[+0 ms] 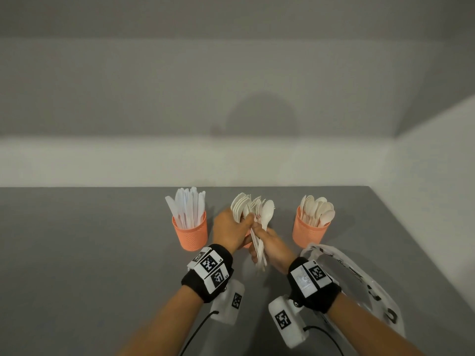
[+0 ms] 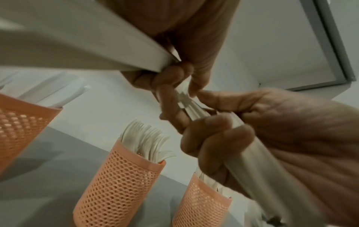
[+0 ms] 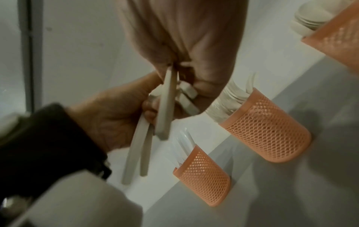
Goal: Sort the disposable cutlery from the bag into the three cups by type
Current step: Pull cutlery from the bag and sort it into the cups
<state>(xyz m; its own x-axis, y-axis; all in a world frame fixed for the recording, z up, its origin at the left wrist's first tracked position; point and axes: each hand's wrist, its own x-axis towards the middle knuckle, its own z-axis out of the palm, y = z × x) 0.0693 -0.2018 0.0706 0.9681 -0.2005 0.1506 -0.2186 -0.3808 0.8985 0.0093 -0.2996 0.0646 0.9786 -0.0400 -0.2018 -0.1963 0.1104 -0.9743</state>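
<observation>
Hands mid-sort: right hand (image 1: 270,246) grips a cutlery bundle (image 1: 259,250), left hand (image 1: 231,232) pinches pieces from it, cup next.

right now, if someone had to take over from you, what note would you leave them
Left hand: pinching utensils at the top of the shared bundle.
Right hand: gripping the bundle of spoons and forks by the handles, above the middle cup.
Left cup holds knives, middle cup forks, right cup spoons.
Bag lies at the right, by the right forearm; contents not visible.
Done: most cutlery is sorted.
Left: split the held bundle by type, drop it in, check the bag.
</observation>
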